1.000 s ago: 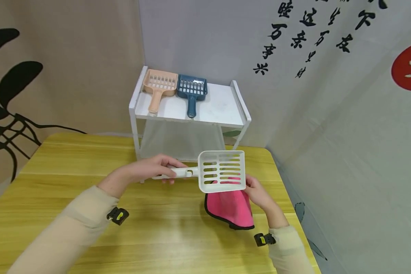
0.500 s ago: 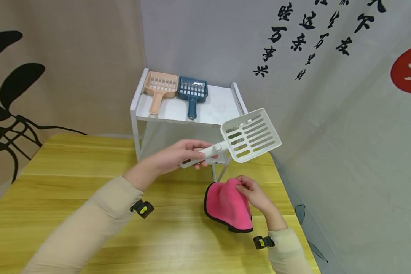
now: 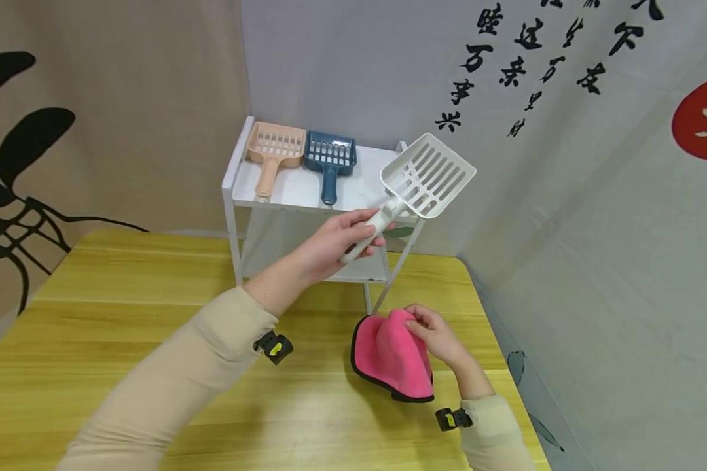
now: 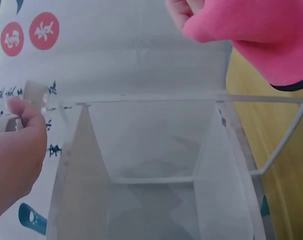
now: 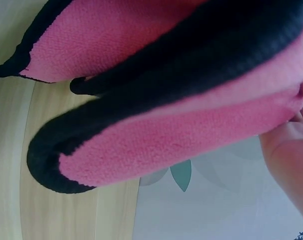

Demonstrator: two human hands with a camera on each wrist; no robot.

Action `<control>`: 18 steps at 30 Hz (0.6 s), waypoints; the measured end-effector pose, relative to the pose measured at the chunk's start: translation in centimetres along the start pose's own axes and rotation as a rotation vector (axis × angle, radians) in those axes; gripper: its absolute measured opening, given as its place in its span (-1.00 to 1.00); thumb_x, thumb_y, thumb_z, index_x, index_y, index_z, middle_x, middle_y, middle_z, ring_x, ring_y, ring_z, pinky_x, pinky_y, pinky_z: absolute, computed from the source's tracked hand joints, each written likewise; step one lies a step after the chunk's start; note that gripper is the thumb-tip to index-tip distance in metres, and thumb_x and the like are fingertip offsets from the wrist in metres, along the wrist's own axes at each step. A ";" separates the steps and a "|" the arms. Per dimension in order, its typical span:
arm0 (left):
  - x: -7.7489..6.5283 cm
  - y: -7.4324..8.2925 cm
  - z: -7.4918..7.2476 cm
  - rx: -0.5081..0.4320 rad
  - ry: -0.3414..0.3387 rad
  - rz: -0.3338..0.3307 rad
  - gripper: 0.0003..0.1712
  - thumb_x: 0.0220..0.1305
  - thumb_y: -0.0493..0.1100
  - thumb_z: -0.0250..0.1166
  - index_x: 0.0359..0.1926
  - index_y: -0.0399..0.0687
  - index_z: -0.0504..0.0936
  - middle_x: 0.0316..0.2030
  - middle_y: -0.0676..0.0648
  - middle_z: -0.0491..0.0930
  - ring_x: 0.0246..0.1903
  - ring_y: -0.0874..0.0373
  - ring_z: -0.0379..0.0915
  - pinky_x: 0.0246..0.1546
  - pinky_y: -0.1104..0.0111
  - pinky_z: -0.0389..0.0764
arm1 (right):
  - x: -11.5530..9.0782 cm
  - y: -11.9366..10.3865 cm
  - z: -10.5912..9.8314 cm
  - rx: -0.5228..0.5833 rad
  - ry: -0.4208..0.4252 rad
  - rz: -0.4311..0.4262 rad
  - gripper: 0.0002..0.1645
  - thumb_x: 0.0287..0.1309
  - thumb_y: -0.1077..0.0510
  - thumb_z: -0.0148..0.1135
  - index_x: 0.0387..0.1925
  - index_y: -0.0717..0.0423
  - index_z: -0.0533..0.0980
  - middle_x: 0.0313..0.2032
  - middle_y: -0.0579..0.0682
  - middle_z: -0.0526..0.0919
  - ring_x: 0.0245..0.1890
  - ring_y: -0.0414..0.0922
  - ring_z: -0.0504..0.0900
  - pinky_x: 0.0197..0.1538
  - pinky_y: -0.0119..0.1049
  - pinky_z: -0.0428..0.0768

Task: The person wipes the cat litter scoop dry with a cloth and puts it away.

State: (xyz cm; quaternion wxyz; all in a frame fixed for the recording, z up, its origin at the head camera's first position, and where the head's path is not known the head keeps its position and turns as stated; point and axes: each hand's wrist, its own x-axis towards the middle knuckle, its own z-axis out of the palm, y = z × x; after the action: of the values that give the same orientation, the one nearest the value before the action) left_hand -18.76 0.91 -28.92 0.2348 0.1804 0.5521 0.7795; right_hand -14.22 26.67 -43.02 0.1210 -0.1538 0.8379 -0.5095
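My left hand (image 3: 336, 242) grips the handle of a white slotted litter scoop (image 3: 429, 175), raised in front of the shelf's right side with its head tilted up and to the right. In the left wrist view that hand (image 4: 16, 155) shows at the left edge, the scoop mostly hidden behind it. Low over the table, my right hand (image 3: 440, 333) pinches a pink cloth (image 3: 395, 356) with black edging, which hangs in folds. The right wrist view shows the cloth (image 5: 191, 135) close up, with part of the hand (image 5: 291, 160) at the right edge.
A white two-tier shelf (image 3: 377, 186) stands at the back of the wooden table (image 3: 259, 405). On its top tier a peach litter scoop (image 3: 275, 147) and a dark blue litter scoop (image 3: 330, 157) lie side by side, handles forward. A printed curtain (image 3: 595, 229) hangs behind and to the right.
My left hand has carried the white scoop up and away from the cloth toward the shelf's top right, turning its head upward. My right hand and the cloth have hardly moved.
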 end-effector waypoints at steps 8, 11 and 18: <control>0.8 0.5 0.8 -0.040 0.104 -0.020 -0.46 0.48 -0.20 -0.17 0.43 -0.12 0.03 0.32 -0.15 0.26 -0.28 0.36 0.42 -0.36 0.64 0.47 | -0.1 -0.2 0.1 0.022 -0.013 0.007 -0.73 0.35 0.25 -0.04 -0.08 0.42 0.41 -0.22 0.15 0.52 -0.35 -0.30 0.49 -0.23 -0.44 0.50; 1.0 0.6 1.0 -0.049 0.143 -0.023 -0.45 0.48 -0.19 -0.17 0.43 -0.11 0.00 0.31 -0.12 0.27 -0.25 0.34 0.39 -0.37 0.64 0.45 | -0.1 -0.2 0.1 0.022 -0.015 0.015 -0.72 0.35 0.24 -0.04 -0.07 0.42 0.41 -0.20 0.17 0.52 -0.34 -0.30 0.50 -0.22 -0.44 0.50; 1.3 0.8 1.4 -0.091 0.191 -0.033 -0.48 0.49 -0.18 -0.17 0.40 -0.16 0.08 0.14 -0.11 0.38 -0.34 0.32 0.36 -0.40 0.62 0.45 | -0.1 -0.1 0.2 0.018 -0.019 0.006 -0.71 0.35 0.25 -0.05 -0.06 0.44 0.40 -0.18 0.21 0.52 -0.33 -0.32 0.50 -0.22 -0.45 0.51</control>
State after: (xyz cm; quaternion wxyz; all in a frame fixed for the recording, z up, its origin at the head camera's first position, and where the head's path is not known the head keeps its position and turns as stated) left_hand -19.22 2.53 -27.65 0.2019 0.0855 0.5388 0.8134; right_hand -14.07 26.50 -42.98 0.1318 -0.1547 0.8325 -0.5153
